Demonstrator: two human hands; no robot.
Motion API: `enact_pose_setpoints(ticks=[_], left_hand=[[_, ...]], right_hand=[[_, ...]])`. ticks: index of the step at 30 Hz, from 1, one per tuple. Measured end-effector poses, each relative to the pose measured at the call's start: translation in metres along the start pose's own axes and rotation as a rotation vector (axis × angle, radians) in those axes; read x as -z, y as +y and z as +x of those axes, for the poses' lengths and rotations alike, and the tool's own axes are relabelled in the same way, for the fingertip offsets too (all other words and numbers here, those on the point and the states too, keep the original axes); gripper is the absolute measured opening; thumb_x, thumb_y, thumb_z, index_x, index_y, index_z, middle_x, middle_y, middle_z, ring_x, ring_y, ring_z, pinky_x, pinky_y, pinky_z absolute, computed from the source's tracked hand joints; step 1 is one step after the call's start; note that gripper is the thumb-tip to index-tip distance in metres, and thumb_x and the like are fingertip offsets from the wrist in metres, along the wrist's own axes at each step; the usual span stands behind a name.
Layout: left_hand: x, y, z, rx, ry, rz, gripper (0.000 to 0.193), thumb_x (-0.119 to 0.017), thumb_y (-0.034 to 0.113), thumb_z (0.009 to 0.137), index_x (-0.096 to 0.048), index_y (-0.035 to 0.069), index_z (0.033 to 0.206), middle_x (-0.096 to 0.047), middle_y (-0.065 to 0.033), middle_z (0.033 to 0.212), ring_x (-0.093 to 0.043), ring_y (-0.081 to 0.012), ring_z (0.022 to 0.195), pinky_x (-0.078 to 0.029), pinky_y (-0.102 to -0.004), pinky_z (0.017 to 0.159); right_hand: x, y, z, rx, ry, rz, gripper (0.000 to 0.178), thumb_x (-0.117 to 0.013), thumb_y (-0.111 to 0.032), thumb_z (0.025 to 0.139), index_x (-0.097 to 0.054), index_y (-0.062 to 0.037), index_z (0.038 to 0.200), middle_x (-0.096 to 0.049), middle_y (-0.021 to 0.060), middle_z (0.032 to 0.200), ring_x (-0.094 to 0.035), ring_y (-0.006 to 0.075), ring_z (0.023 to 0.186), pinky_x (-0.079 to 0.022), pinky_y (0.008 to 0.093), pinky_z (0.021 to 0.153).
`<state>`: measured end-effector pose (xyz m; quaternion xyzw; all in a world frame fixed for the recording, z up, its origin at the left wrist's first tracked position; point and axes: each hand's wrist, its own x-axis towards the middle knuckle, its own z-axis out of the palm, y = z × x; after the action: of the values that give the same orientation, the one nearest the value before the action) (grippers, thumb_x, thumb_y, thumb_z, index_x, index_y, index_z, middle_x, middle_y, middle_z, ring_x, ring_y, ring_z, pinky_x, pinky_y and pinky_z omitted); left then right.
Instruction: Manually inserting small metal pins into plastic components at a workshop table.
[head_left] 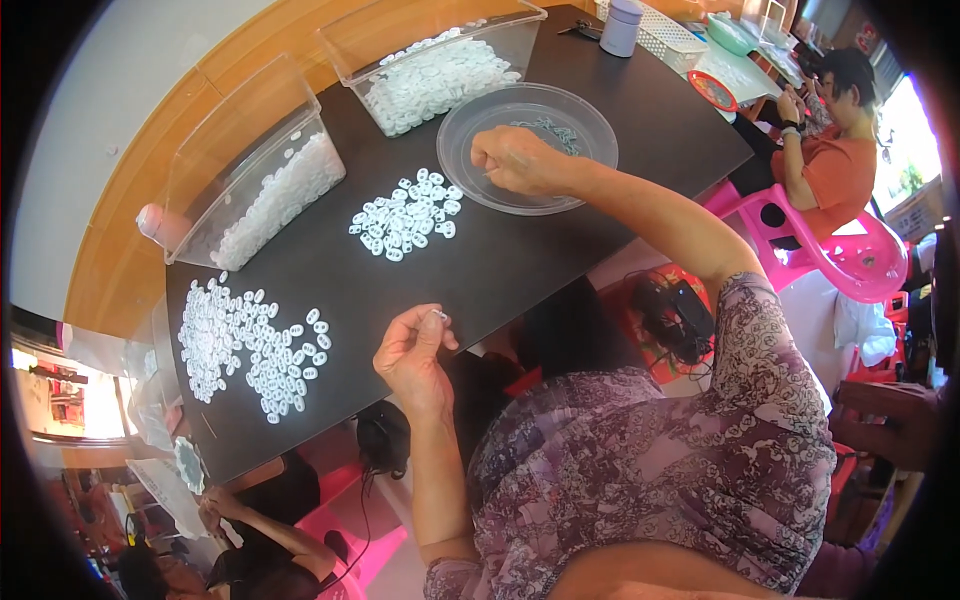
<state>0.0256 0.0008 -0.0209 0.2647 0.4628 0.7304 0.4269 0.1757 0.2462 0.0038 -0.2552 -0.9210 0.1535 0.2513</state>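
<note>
My left hand [415, 365] is raised at the table's near edge, with thumb and fingers pinched on a small white piece [440, 314]. My right hand [520, 160] is closed above the left part of a clear round tray [470, 203]; what its fingertips hold, if anything, is too small to make out. Small grey metal pieces [555, 135] lie in that tray, beyond my right wrist. Between my hands and farther off is a loose pile of white oval pieces with dark marks [405, 215]. More such marked ovals [275, 365] spread over the table's left end.
Two clear bins, one with white pieces [440, 80] and one with whitish pieces [285, 195], stand along the dark table's [500, 260] far side. A lavender cup [621, 28] and a white basket [655, 40] are beyond. Other people sit at the right [840, 165] and lower left [270, 530].
</note>
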Motion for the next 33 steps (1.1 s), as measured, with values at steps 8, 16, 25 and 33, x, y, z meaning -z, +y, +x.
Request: enact_pose_setpoints(ticks=[8,16,25,33], left_hand=[[-0.002,-0.001,0.0,-0.016,0.019,-0.002,0.012,-0.065,0.002,0.08,-0.062,-0.006,0.087,-0.061,-0.0089,0.073,-0.054,-0.0135,0.057,-0.043,-0.0236,0.054],[0.0,-0.001,-0.001,-0.019,0.016,0.007,0.011,-0.063,0.002,0.082,-0.062,-0.006,0.088,-0.061,-0.0088,0.074,-0.054,-0.0129,0.059,-0.044,-0.0238,0.055],[0.0,-0.001,-0.002,-0.023,0.011,0.046,0.01,-0.061,0.002,0.084,-0.061,-0.006,0.089,-0.061,-0.0095,0.075,-0.054,-0.0129,0.059,-0.045,-0.0244,0.056],[0.001,-0.003,0.0,-0.025,0.001,0.022,0.009,-0.06,0.002,0.084,-0.062,-0.006,0.088,-0.061,-0.0099,0.075,-0.054,-0.0136,0.059,-0.045,-0.0252,0.056]], right_hand=[[0.007,-0.002,-0.009,-0.157,-0.041,0.214,0.017,-0.059,-0.004,0.069,-0.058,-0.0004,0.086,-0.062,0.0172,0.075,-0.06,0.0353,0.074,-0.046,0.0413,0.067],[0.007,0.002,-0.012,-0.153,0.128,0.115,0.013,-0.058,-0.008,0.072,-0.062,-0.0015,0.082,-0.063,0.0187,0.079,-0.06,0.0371,0.078,-0.046,0.0423,0.068],[-0.007,0.03,0.003,-0.084,0.115,-0.14,0.008,-0.057,-0.007,0.072,-0.061,-0.0031,0.077,-0.062,0.0143,0.077,-0.058,0.0342,0.078,-0.045,0.0414,0.067],[-0.01,0.031,0.011,-0.1,-0.004,-0.193,0.004,-0.056,-0.005,0.067,-0.059,-0.0035,0.066,-0.06,0.0182,0.07,-0.058,0.0385,0.073,-0.044,0.0483,0.063]])
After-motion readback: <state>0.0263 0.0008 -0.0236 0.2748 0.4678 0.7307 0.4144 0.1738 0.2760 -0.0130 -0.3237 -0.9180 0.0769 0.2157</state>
